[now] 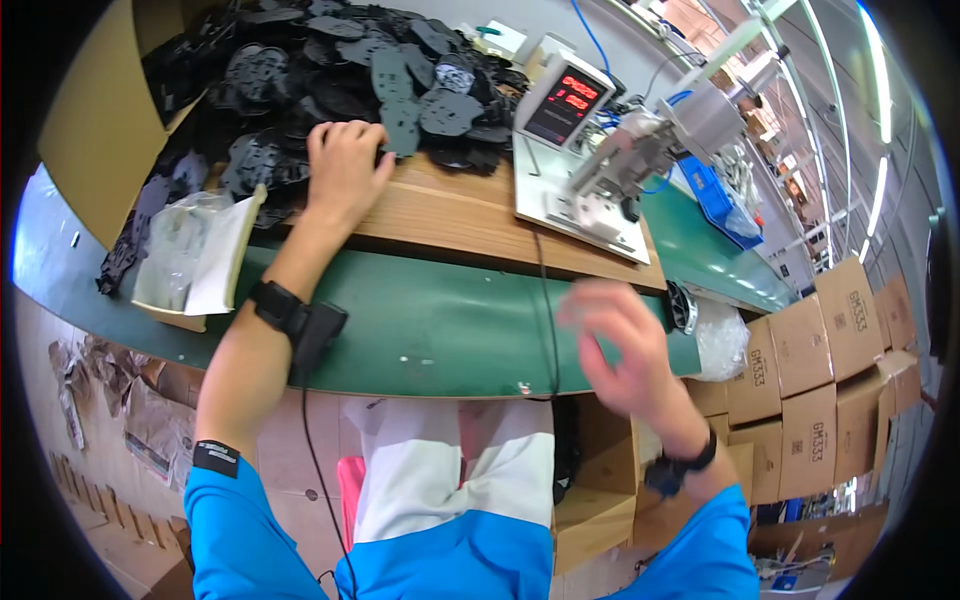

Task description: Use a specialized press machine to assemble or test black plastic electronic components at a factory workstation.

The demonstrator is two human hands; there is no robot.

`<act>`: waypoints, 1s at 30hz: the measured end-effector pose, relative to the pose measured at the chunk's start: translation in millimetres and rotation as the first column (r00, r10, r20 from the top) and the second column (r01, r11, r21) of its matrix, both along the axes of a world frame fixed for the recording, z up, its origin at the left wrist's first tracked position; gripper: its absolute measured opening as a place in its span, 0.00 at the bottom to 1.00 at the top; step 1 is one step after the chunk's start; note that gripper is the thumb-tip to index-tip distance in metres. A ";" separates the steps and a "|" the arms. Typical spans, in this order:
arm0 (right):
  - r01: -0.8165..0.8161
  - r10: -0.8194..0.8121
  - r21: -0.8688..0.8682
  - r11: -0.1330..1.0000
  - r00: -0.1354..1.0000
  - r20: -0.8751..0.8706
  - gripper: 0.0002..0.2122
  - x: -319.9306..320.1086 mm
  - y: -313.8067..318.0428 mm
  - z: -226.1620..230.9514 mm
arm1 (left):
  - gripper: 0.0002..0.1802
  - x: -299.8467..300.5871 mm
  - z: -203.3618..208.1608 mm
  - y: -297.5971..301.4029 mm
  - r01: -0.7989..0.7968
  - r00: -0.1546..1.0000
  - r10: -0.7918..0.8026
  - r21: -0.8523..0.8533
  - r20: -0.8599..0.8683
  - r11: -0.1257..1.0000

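My left hand (345,172) is at the near edge of a large heap of black plastic plates (330,85), its fingers curled down. A dark flat plate (401,128) with rounded ends lies against its thumb and index finger; the fingertips are partly hidden among the parts. Over the green bench edge, my right hand (625,345) hovers with fingers loosely bent and apart, slightly blurred, holding nothing. Beyond it, a small bench press (640,150) with a metal fixture stands on a white base plate (525,190), beside a box with a lit red display (568,105).
A wooden board (450,215) lies on the green bench (430,300). An open carton (215,265) with clear plastic bags is at left, below a cardboard flap (100,130). A black cable (547,300) crosses the bench edge. At right are a blue bin (710,200) and stacked cartons (800,360).
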State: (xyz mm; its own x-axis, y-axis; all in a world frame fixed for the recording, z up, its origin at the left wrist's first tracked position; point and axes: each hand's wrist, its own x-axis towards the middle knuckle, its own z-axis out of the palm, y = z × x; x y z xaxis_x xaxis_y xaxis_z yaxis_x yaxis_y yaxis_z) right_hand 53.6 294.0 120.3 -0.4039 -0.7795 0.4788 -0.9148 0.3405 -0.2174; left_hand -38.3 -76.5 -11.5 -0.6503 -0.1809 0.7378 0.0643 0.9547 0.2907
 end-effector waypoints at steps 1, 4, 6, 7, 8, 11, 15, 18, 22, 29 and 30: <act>0.021 -0.020 0.037 0.999 0.999 -0.041 0.11 -25.5 -23.3 -4.2 | 0.13 -0.7 1.5 3.4 -0.008 1.000 0.008 0.005 0.014 1.000; 0.016 -0.011 0.027 1.000 0.986 -0.167 0.14 -122.7 -89.3 -30.8 | 0.21 -7.9 -5.0 9.5 0.037 0.998 -0.036 0.012 -0.055 0.999; 0.085 -0.081 0.012 0.996 0.981 -0.178 0.16 -180.5 -128.9 -47.7 | 0.22 -3.6 -1.8 5.5 0.075 0.993 -0.071 0.037 -0.096 0.997; 0.150 -0.151 -0.016 0.988 0.971 -0.186 0.19 -208.2 -142.5 -61.0 | 0.22 -2.6 0.6 4.9 0.090 0.989 -0.083 0.055 -0.120 0.994; 0.215 -0.220 -0.044 0.976 0.955 -0.198 0.22 -232.4 -152.7 -69.9 | 0.23 -2.3 5.5 6.7 0.115 0.978 -0.110 0.022 -0.176 0.993; 0.382 -0.379 -0.015 0.924 0.910 -0.169 0.28 -267.9 -182.7 -80.4 | 0.24 -1.0 9.7 13.1 0.270 0.954 -0.250 0.109 -0.167 0.957; 0.529 -0.539 0.183 0.829 0.842 0.009 0.39 -290.5 -202.8 -93.0 | 0.26 2.6 9.8 25.4 0.356 0.910 -0.333 0.057 -0.246 0.933; 0.488 -0.487 0.177 0.855 0.872 -0.055 0.44 -289.9 -202.0 -78.9 | 0.26 3.7 13.4 24.4 0.371 0.897 -0.341 0.060 -0.282 0.927; 0.426 -0.421 0.036 0.904 0.901 -0.102 0.41 -281.3 -187.0 -62.7 | 0.24 2.8 13.3 28.1 0.402 0.886 -0.362 0.090 -0.291 0.911; 0.221 -0.206 -0.090 0.971 0.967 0.150 0.17 -209.5 -134.7 -32.1 | 0.27 3.8 12.4 29.7 0.459 0.856 -0.398 0.132 -0.329 0.879; 0.185 -0.152 -0.132 0.974 0.961 0.230 0.16 -193.0 -118.3 -23.9 | 0.27 3.4 14.1 32.1 0.466 0.854 -0.403 0.137 -0.330 0.874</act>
State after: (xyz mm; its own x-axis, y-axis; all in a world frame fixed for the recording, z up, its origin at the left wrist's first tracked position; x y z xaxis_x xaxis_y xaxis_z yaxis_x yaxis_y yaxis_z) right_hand -139.4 175.6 96.4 -0.6303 -0.6164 0.4719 -0.7720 0.4333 -0.4650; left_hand -35.0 -44.4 2.6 -0.4669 -0.0955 0.8791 0.5674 0.7302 0.3807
